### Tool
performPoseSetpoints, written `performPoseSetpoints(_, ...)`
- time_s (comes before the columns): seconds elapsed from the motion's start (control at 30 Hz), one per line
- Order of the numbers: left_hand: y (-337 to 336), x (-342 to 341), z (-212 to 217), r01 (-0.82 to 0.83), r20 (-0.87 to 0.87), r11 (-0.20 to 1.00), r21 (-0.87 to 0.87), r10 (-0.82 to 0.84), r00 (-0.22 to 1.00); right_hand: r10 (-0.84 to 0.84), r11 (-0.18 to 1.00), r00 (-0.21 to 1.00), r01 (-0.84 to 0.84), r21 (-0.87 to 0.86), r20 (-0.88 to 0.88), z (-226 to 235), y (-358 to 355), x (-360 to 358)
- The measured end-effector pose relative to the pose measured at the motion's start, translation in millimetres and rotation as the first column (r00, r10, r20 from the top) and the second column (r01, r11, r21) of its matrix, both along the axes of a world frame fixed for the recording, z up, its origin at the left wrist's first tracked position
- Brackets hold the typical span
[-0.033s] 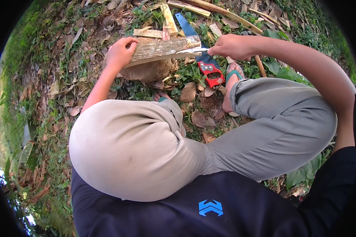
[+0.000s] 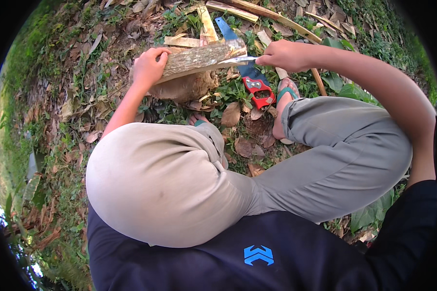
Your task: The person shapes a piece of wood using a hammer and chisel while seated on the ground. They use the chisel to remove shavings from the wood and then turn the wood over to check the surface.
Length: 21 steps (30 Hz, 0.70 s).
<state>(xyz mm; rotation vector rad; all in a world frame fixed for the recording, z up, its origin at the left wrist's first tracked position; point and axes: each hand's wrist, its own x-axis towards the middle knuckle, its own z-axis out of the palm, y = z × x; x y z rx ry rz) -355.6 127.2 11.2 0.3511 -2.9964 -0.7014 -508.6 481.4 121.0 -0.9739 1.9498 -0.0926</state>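
Observation:
A piece of log (image 2: 194,60) with rough bark rests slanted on a chopping stump (image 2: 187,87), its right end raised. My left hand (image 2: 150,65) is closed over the log's left end. In my right hand (image 2: 279,54) is a knife (image 2: 238,59), its pale blade lying along the near side of the log at the right end. The fist hides the knife's handle. Just beyond and under the blade, a handsaw (image 2: 255,80) with a blue blade and red handle lies on the ground.
Split wood pieces (image 2: 207,24) and long sticks (image 2: 276,17) lie past the log. A brown wooden rod (image 2: 319,81) slants down beside my right forearm. My sandalled right foot (image 2: 287,89) is near the saw handle. Dry leaves (image 2: 231,114) and weeds cover the ground.
The log's right end has tilted up very slightly, and the knife blade has risen a little with it. Both hands keep nearly the same place.

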Motion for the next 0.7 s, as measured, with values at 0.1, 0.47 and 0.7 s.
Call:
performPoseSetpoints(0.1,7,12,-21,-0.055,-0.192,0.978,-0.199,0.016,0.981,-0.029,1.000,0.969,0.028,-0.007,-0.247,-4,0,8)
performPoseSetpoints(0.47,25,11,-21,-0.108,-0.257,0.968,-0.226,0.048,0.965,-0.856,0.501,0.507,0.862,-0.081,0.100,-99,-19,177)
performPoseSetpoints(0.7,-5,3,-9,-0.017,-0.084,1.000,-0.016,0.015,0.996,-0.938,0.253,0.129,0.890,0.379,0.323,12,-48,155)
